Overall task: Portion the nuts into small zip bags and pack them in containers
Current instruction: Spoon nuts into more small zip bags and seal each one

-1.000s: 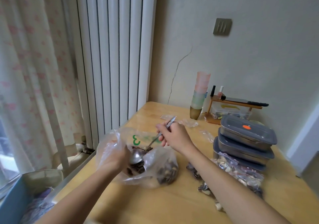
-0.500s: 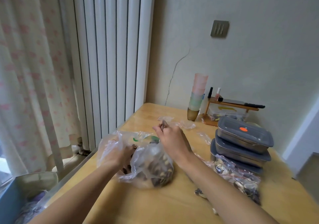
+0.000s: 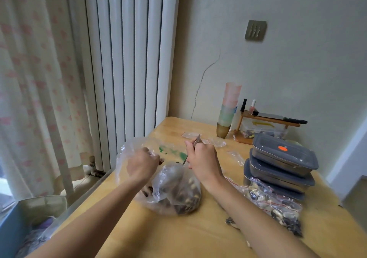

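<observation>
Big clear nut bag (image 3: 174, 190) slumped on table (image 3: 178, 236) – thin, floppy film, loose shifting load. Left hand (image 3: 142, 165) fingers bunch its rim – best hold. Right hand (image 3: 202, 161) fingers wrap spoon handle (image 3: 197, 139), bowl inside bag.

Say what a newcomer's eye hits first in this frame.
Two hands meet at table centre over a big clear plastic bag of nuts: the left hand grips its rim, the right hand holds a spoon dipping into it. To the right stands a stack of grey lidded containers, with filled zip bags lying in front. At the back, a tower of pastel cups stands against the wall.
</observation>
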Demonstrator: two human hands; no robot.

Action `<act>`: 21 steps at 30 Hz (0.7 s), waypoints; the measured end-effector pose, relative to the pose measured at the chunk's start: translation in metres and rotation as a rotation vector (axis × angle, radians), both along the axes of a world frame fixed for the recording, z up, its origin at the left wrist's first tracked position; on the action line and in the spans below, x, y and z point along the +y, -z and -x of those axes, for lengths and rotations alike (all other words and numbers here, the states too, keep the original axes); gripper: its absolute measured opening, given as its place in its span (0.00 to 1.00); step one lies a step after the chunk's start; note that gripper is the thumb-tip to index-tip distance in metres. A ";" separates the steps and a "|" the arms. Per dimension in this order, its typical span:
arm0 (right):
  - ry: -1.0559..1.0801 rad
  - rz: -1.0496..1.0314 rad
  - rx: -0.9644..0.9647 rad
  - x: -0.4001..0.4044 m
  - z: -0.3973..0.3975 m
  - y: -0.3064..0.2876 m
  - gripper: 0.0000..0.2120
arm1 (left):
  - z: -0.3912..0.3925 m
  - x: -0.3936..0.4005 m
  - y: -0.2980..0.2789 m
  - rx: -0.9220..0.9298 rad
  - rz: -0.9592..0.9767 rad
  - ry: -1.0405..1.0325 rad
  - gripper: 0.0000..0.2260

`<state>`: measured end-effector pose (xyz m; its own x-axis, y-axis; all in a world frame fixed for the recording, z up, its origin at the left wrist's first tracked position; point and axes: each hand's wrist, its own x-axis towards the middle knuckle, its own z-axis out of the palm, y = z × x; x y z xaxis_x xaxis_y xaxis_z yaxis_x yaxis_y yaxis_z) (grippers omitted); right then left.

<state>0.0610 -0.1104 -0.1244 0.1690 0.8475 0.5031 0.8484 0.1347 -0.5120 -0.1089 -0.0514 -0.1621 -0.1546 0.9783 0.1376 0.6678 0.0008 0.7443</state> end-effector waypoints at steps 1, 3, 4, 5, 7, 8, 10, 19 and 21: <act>0.006 0.007 0.024 0.001 0.000 0.001 0.28 | -0.002 0.002 -0.001 -0.004 -0.010 0.007 0.07; 0.014 0.018 0.065 0.000 -0.001 0.003 0.29 | -0.009 0.001 -0.005 -0.029 -0.007 0.055 0.07; 0.012 0.020 0.092 0.000 -0.002 0.004 0.27 | -0.012 0.002 -0.004 -0.047 -0.007 0.091 0.06; 0.010 0.025 0.146 -0.001 -0.003 0.005 0.26 | -0.015 0.002 -0.005 -0.063 -0.014 0.127 0.06; 0.019 0.041 0.304 -0.003 -0.006 0.007 0.23 | -0.020 0.003 -0.003 -0.089 -0.052 0.198 0.06; 0.036 0.054 0.389 -0.004 -0.009 0.008 0.22 | -0.022 0.004 -0.001 -0.090 -0.078 0.232 0.06; 0.084 0.094 0.538 -0.005 -0.018 0.012 0.20 | -0.023 0.002 0.000 -0.084 -0.133 0.301 0.05; 0.127 0.217 0.863 0.002 -0.052 0.032 0.20 | -0.006 0.002 0.011 0.334 -0.372 0.050 0.05; 0.126 0.211 0.836 0.002 -0.054 0.031 0.21 | 0.003 -0.002 0.010 0.468 -0.318 0.001 0.05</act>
<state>0.1154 -0.1089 -0.1554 0.5112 0.8594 0.0066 0.1857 -0.1029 -0.9772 -0.1121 -0.0534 -0.1719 -0.0048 0.8776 0.4794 0.9267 -0.1762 0.3318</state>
